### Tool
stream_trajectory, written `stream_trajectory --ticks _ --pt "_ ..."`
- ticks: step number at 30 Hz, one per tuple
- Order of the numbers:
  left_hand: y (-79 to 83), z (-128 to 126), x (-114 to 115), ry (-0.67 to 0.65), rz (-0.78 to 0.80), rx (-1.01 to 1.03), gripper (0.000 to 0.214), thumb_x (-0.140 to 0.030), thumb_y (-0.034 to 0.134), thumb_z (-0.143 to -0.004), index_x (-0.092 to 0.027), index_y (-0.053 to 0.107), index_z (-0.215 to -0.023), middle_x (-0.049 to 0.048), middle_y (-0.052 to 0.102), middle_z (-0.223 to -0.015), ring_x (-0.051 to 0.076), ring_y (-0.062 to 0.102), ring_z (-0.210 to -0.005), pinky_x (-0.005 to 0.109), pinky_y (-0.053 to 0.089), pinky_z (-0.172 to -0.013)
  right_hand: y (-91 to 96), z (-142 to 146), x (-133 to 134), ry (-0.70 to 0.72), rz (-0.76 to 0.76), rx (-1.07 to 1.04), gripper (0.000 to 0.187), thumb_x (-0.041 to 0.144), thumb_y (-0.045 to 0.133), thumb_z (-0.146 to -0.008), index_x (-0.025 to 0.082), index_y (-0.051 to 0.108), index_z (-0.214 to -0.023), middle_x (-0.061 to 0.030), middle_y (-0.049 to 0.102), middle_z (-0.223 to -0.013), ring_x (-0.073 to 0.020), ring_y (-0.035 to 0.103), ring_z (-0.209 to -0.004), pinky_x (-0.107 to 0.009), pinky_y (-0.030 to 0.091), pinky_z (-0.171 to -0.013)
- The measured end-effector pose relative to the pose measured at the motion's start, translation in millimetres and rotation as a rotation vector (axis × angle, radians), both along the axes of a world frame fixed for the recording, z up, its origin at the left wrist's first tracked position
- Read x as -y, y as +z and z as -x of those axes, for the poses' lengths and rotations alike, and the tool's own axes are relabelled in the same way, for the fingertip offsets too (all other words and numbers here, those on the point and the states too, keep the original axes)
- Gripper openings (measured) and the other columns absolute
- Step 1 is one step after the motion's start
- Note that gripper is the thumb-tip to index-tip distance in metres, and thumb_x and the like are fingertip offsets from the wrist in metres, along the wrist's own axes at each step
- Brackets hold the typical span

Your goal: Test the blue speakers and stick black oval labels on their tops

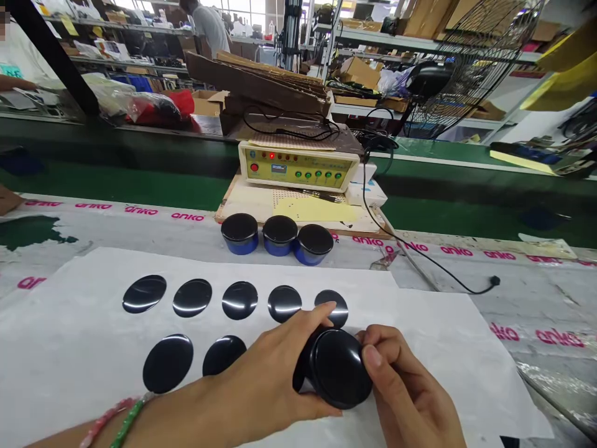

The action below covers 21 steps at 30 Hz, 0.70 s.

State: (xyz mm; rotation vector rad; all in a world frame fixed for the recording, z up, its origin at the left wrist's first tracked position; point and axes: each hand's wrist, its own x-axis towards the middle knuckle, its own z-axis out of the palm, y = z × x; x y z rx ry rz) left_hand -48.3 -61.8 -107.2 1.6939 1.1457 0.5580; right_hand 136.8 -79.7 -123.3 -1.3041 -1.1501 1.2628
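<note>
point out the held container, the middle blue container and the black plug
Held container (342, 368): head view, on its black top.
Middle blue container (280, 234): head view, on its black top.
Black plug (495, 281): head view, on its body.

Bench (522, 292): white paper (438, 336) bearing black discs (239, 300); three blue-sided containers (280, 236).

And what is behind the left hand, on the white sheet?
Partly visible beyond the left hand are the far row's rightmost black disc and, by the forearm, a nearer black disc. Their covered parts, and anything else behind the hand, cannot be seen.
</note>
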Motion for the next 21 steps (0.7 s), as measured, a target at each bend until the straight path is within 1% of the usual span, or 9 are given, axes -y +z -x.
stream_trajectory --ticks 6,11,16,18,21 --pt "-0.5 1.0 0.8 -0.011 0.007 -0.009 0.086 -0.034 0.079 -0.069 -0.037 0.028 -0.138 -0.0026 0.053 -0.132 0.020 0.054 -0.118 0.035 0.043 -0.102 3.4 0.5 -0.3 -0.006 -0.096 0.147 0.024 0.038 0.057 -0.088 0.022 0.056 -0.070 -0.0027 0.050 -0.084 -0.0145 0.053 -0.078 -0.019 0.050 -0.066" --pt "-1.9 1.5 1.9 -0.003 -0.052 0.014 0.083 -0.037 0.077 -0.071 -0.040 0.028 -0.137 -0.0047 0.054 -0.130 0.018 0.055 -0.115 0.032 0.044 -0.099 6.1 1.7 0.3 -0.027 -0.207 0.268 0.024 0.031 0.058 -0.088 0.021 0.053 -0.066 -0.0017 0.050 -0.085 -0.0128 0.055 -0.080 -0.017 0.051 -0.069" --pt "8.0 2.2 -1.3 -0.031 0.037 -0.011 0.077 -0.037 0.075 -0.074 -0.035 0.030 -0.137 -0.0022 0.054 -0.131 0.020 0.054 -0.118 0.033 0.043 -0.100 5.3 2.0 1.3 -0.052 -0.246 0.298 0.023 0.028 0.058 -0.088 0.021 0.052 -0.067 -0.0019 0.050 -0.087 -0.0131 0.057 -0.084 -0.018 0.051 -0.072" --pt "9.8 2.0 -1.5 -0.028 0.041 -0.018 0.077 -0.036 0.075 -0.073 -0.034 0.031 -0.136 -0.0020 0.054 -0.131 0.020 0.054 -0.118 0.033 0.043 -0.100 5.3 2.3 1.8 -0.057 -0.248 0.292 0.022 0.027 0.058 -0.088 0.021 0.052 -0.067 -0.0020 0.049 -0.086 -0.0133 0.057 -0.084 -0.018 0.052 -0.072" --pt "8.2 1.2 -0.5 -0.027 0.015 -0.010 0.078 -0.035 0.076 -0.073 -0.035 0.029 -0.136 -0.0026 0.053 -0.133 0.018 0.054 -0.119 0.032 0.043 -0.100 6.6 6.6 2.8 -0.074 -0.233 0.266 0.024 0.028 0.059 -0.087 0.021 0.051 -0.066 -0.0018 0.049 -0.086 -0.0131 0.056 -0.084 -0.018 0.051 -0.071"
